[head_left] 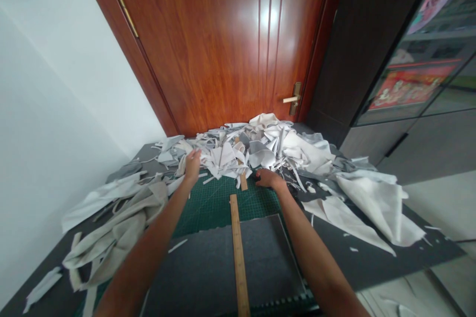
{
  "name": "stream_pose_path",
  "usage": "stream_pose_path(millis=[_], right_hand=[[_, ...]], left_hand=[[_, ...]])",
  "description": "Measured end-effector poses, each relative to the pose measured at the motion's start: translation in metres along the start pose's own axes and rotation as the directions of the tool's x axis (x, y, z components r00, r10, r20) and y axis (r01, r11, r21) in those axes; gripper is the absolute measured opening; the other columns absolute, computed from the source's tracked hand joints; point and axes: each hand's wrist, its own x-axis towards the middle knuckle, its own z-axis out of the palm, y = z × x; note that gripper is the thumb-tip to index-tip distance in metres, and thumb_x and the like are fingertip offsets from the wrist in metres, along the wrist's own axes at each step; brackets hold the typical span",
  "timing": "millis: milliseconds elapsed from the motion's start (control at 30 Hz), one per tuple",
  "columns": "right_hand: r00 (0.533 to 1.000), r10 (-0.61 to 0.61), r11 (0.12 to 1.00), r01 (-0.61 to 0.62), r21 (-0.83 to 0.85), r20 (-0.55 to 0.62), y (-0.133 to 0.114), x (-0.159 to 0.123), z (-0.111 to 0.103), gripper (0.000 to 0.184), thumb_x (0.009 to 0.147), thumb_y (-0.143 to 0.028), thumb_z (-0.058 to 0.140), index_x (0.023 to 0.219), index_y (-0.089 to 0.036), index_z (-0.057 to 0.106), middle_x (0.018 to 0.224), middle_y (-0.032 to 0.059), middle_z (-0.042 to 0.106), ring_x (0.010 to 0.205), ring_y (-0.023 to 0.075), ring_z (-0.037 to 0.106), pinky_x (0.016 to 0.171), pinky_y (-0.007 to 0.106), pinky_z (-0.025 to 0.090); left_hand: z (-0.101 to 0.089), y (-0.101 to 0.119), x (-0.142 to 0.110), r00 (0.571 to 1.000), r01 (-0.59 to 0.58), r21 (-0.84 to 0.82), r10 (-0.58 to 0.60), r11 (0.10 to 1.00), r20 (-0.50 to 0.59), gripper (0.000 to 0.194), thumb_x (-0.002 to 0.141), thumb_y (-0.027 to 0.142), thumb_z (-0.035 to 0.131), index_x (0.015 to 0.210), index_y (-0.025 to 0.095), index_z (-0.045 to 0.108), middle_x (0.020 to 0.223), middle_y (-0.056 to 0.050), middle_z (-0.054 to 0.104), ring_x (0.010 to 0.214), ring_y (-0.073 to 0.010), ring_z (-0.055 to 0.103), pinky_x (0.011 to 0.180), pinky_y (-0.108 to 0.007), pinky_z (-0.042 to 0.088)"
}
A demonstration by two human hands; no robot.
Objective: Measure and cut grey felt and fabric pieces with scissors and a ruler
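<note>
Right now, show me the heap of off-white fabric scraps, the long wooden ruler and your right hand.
Heap of off-white fabric scraps [226, 156]: head view, on its middle.
Long wooden ruler [238, 257]: head view, midway along its length.
Right hand [268, 179]: head view, on the back of the hand.

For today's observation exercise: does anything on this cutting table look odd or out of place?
Yes: a heap of fabric offcuts sprawls over the table and onto the green cutting mat, crowding the work area.
</note>
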Motion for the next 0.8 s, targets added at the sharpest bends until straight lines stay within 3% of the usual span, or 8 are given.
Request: stream_pose_path(millis=[133,267,333,433,533,633,700,800], right_hand=[[0.998,-0.020,1.000,0.021,-0.016,0.059,0.007,0.001,-0.004,0.039,0.101,-0.040,0.066,0.133,-0.018,0.063,0.134,0.0105,0.064,0.114,0.0258,0.066,0.095,0.047,0.059],[0.990,-0.001,1.000,0.005,-0.027,0.140,0.022,-0.003,-0.012,0.039,0.101,-0.040,0.066,0.133,-0.018,0.063,0.133,0.0104,0.065,0.112,0.0250,0.067,0.094,0.047,0.059],[0.989,0.020,0.999,-0.015,-0.033,0.147,0.030,-0.005,-0.015,0.038,0.101,-0.040,0.066,0.132,-0.018,0.064,0.132,0.0101,0.065,0.112,0.0251,0.067,0.094,0.046,0.059],[0.991,0.060,0.998,-0.055,-0.043,0.120,0.039,-0.010,-0.019,0.038,0.101,-0.040,0.066,0.132,-0.018,0.064,0.132,0.0102,0.065,0.112,0.0252,0.067,0.095,0.047,0.059],[0.992,0.095,0.995,-0.092,-0.047,0.086,0.044,-0.015,-0.021,0.039,0.101,-0.040,0.066,0.133,-0.018,0.063,0.133,0.0106,0.065,0.113,0.0250,0.067,0.095,0.047,0.059],[0.989,0.119,0.992,-0.115,-0.046,0.091,0.045,-0.017,-0.020,0.038,0.101,-0.040,0.066,0.132,-0.018,0.063,0.133,0.0106,0.065,0.112,0.0246,0.067,0.095,0.047,0.059],[0.986,0.129,0.991,-0.125,-0.044,0.109,0.045,-0.016,-0.018,0.037,0.101,-0.039,0.066,0.131,-0.019,0.064,0.133,0.0104,0.065,0.112,0.0242,0.067,0.095,0.046,0.059],[0.980,0.145,0.989,-0.140,-0.044,0.138,0.046,-0.011,-0.014,0.035,0.101,-0.039,0.066,0.129,-0.018,0.065,0.130,0.0099,0.066,0.109,0.0232,0.068,0.093,0.044,0.060]], left_hand=[[-0.069,0.018,0.020,0.999,-0.014,0.267,0.024,0.964,-0.036,0.035,0.101,0.039,0.065,0.128,0.016,0.063,0.128,-0.011,0.066,0.114,-0.0265,0.066,0.099,-0.050,0.057],[-0.108,0.025,0.005,0.996,-0.063,0.518,0.083,0.853,-0.015,0.046,0.087,0.027,0.068,0.127,0.008,0.060,0.131,-0.022,0.061,0.139,-0.0471,0.046,0.117,-0.068,0.032],[-0.102,0.024,-0.017,0.993,-0.119,0.600,0.108,0.791,0.055,0.056,0.082,0.027,0.069,0.133,0.007,0.056,0.143,-0.027,0.052,0.148,-0.0521,0.031,0.119,-0.073,0.021],[-0.069,0.022,-0.063,0.944,-0.293,0.622,0.115,0.726,0.310,0.046,0.088,0.029,0.062,0.132,0.013,0.060,0.144,-0.021,0.054,0.147,-0.0418,0.038,0.124,-0.061,0.025],[-0.031,0.023,-0.124,0.795,-0.474,0.525,0.087,0.707,0.600,0.039,0.094,0.040,0.062,0.127,0.019,0.065,0.133,-0.013,0.064,0.133,-0.0300,0.056,0.116,-0.044,0.043],[-0.017,0.026,-0.190,0.675,-0.558,0.435,0.082,0.707,0.733,0.049,0.098,0.050,0.059,0.139,0.023,0.061,0.142,-0.011,0.061,0.134,-0.0294,0.055,0.112,-0.043,0.047],[-0.024,0.024,-0.230,0.662,-0.572,0.432,0.081,0.697,0.745,0.060,0.100,0.053,0.054,0.149,0.019,0.052,0.147,-0.017,0.057,0.138,-0.0346,0.051,0.117,-0.052,0.041],[-0.043,0.015,-0.275,0.702,-0.593,0.490,0.112,0.639,0.703,0.070,0.099,0.059,0.054,0.155,0.018,0.046,0.145,-0.020,0.057,0.135,-0.0391,0.051,0.115,-0.059,0.039]])
